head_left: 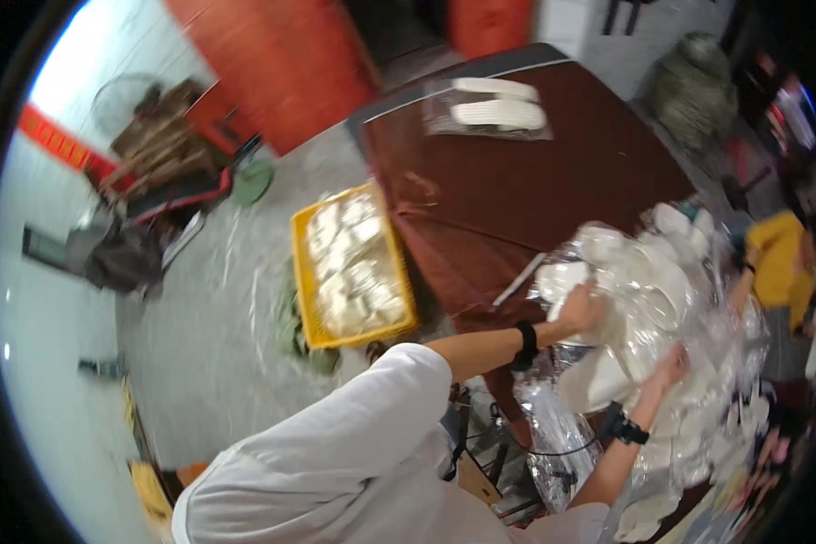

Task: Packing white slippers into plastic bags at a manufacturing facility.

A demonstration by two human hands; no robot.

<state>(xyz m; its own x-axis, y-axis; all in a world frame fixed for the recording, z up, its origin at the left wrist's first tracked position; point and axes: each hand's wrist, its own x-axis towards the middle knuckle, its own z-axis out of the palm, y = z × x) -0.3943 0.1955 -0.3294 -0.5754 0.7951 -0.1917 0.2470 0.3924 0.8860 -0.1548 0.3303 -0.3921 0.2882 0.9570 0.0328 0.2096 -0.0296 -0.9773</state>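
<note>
My left hand [582, 308], with a black band on its wrist, is at the left side of a heap of white slipper-like pieces [666, 283] and clear plastic wrapping. Its fingers look curled in, and what they grip is too blurred to name. My right hand [669, 366], below a black wrist device [627, 426], reaches into the same heap with its fingers drawn together; what is between them cannot be made out. One larger white piece [597, 381] lies between the two hands. Clear plastic bags [553, 422] hang at the near edge of the heap.
A pair of white ribbed soles [499, 114] lies in a clear bag on the brown-covered table [598, 163]. A yellow crate [304, 281] filled with wrapped white pieces stands left of the table. Another person in yellow [778, 263] is at the right.
</note>
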